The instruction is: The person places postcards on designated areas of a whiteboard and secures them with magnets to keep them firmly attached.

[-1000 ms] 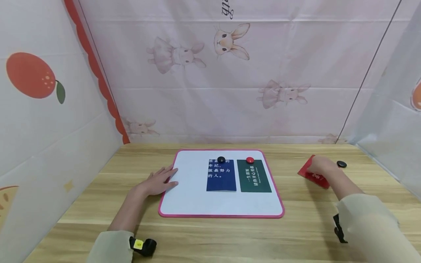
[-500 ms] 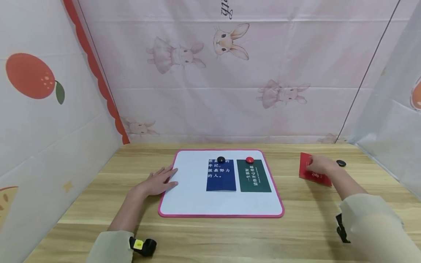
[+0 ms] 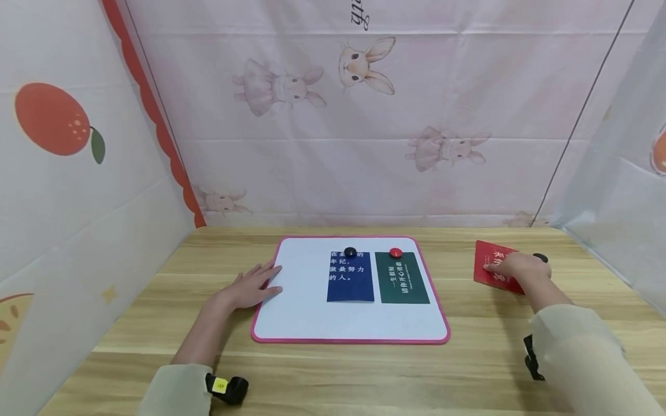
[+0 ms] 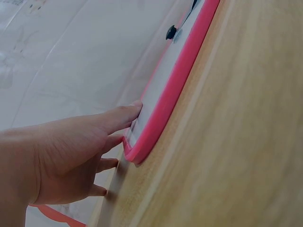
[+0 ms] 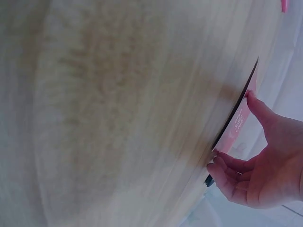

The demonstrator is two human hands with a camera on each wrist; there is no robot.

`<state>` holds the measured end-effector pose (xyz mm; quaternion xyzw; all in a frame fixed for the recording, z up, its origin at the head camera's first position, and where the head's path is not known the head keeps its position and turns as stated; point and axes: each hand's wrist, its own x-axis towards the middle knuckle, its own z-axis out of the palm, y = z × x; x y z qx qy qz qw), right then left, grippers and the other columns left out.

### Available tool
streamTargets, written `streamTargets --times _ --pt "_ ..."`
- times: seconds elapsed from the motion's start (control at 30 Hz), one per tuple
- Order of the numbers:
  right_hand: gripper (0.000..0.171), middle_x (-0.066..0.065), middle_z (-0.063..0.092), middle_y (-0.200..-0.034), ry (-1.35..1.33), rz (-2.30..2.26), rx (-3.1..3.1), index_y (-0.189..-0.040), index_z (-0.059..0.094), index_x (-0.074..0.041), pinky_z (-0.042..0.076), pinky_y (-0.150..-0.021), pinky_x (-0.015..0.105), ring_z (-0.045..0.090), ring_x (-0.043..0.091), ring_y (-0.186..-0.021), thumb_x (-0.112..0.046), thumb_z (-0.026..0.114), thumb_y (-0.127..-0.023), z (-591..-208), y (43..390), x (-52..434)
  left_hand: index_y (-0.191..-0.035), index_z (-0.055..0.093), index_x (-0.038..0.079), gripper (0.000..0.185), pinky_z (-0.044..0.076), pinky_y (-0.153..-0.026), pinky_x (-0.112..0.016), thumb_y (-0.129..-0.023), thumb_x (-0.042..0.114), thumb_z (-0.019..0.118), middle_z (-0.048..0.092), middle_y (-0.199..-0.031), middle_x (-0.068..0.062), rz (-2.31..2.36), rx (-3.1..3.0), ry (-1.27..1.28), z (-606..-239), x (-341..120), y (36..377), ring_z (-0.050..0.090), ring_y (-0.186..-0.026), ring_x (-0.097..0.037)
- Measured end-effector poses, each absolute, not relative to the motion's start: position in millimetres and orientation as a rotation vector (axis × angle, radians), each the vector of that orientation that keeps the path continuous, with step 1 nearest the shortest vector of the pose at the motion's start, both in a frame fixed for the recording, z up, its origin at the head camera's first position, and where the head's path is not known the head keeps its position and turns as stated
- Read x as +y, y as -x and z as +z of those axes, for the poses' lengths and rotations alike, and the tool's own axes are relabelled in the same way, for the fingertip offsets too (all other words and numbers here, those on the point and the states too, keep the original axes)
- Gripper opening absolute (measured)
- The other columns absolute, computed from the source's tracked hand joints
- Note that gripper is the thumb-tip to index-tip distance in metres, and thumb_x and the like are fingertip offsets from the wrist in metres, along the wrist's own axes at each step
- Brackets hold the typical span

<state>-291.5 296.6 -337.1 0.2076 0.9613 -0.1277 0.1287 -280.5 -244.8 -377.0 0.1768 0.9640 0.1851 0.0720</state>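
- Step in hand, as judged: positioning the red card [image 3: 494, 279], on the table [image 3: 343, 375] right of the whiteboard [image 3: 333, 323], well apart.
- Right grip [image 3: 526, 271]: part open, thumb on card; pinch cannot be confirmed.
- Left grip [image 3: 251, 289]: spread, touching whiteboard edge.
- Next move likely calls for careful edge control.
- Card: thin, white characters, partly covered.

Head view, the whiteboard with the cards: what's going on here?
A person rests their left hand on the left edge of a pink-rimmed whiteboard. Their right hand grips a red card, off the board to its right. A blue card and a green card lie on the board, with a black magnet and a red magnet at their top edges. Another black magnet shows partly behind the right hand.
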Motion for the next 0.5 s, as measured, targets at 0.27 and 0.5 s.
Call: streamTargets --times 0.27,0.5 --pt "0.096 0.036 0.018 -0.121 -0.878 -1.033 2.591 -0.131 0.002 0.022 0.036 -0.095 0.048 0.018 0.046 -0.117 -0.034 0.063 -0.083 -331 289 301 -0.144 0.030 0.006 0.065 0.001 -0.100 -0.063 -0.092 0.041 0.050 0.017 -0.149 -0.018 0.564 2.898 -0.533 -375 -243 281 0.008 -0.134 -0.042" --pt "0.089 0.036 0.021 -0.123 -0.857 -1.202 2.574 -0.132 0.006 0.022 0.036 -0.096 0.049 0.023 0.046 -0.115 -0.026 0.064 -0.084 -335 292 312 -0.144 0.030 0.007 0.065 0.001 -0.101 -0.063 -0.092 0.041 0.050 0.017 -0.149 -0.018 0.558 2.902 -0.534 -374 -242 281 0.008 -0.134 -0.042"
